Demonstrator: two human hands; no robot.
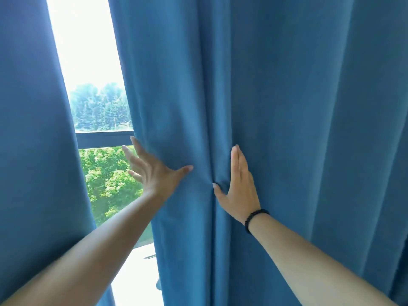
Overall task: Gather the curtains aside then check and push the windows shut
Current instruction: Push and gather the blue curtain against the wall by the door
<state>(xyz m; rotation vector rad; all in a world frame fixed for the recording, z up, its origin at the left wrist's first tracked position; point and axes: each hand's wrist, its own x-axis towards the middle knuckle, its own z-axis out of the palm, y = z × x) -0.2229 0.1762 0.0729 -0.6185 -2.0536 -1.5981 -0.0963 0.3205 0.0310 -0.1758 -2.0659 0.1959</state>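
Two blue curtains hang before a window. The right curtain (287,107) fills most of the view; the left curtain (33,118) covers the left side. Between them a narrow gap shows the window glass (92,62) and its dark horizontal frame bar (101,139). My left hand (152,171) is at the right curtain's inner edge, fingers spread, thumb pressing into the cloth. My right hand (240,186) lies flat on the same curtain a fold further right, thumb tucked into a crease, with a black bead bracelet (254,218) on the wrist. The cloth is bunched between both hands.
Through the gap I see trees (106,177) outside and bright sky above. A pale sill or ledge (136,274) shows at the bottom of the gap. The curtains hide the window's handles and the rest of the frame.
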